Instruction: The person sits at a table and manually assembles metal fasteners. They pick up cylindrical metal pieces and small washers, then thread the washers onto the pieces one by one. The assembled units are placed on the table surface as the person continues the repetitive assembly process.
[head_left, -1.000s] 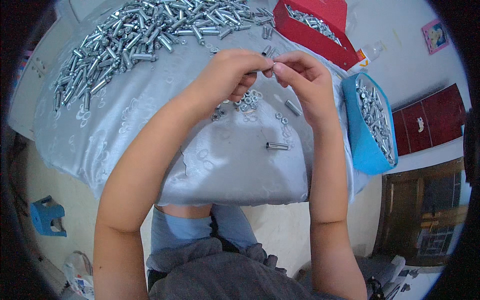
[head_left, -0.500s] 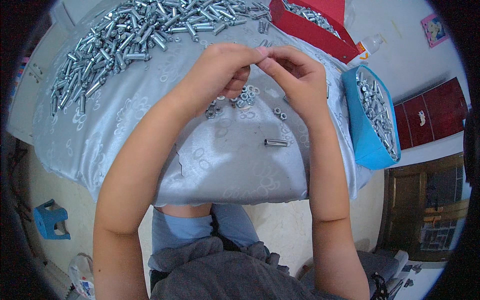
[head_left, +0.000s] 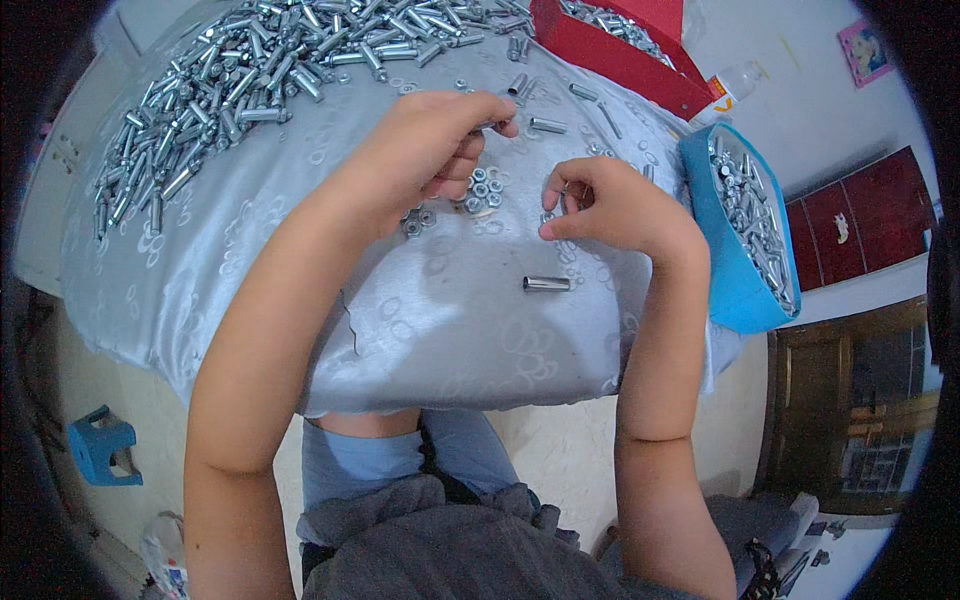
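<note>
Your left grip [head_left: 440, 150] pinches a small metal sleeve [head_left: 487, 126], right grip [head_left: 600, 205] pinches a nut [head_left: 549, 216] — hard, slick, light; hold by the sides.

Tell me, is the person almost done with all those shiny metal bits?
Not nearly. The blue tub on the right already holds many metal pieces, maybe finished ones. Right now the left hand pinches a small metal part, and the right hand picks among the little nuts on the silvery cloth. A big heap of metal sleeves still waits at the far side.
</note>
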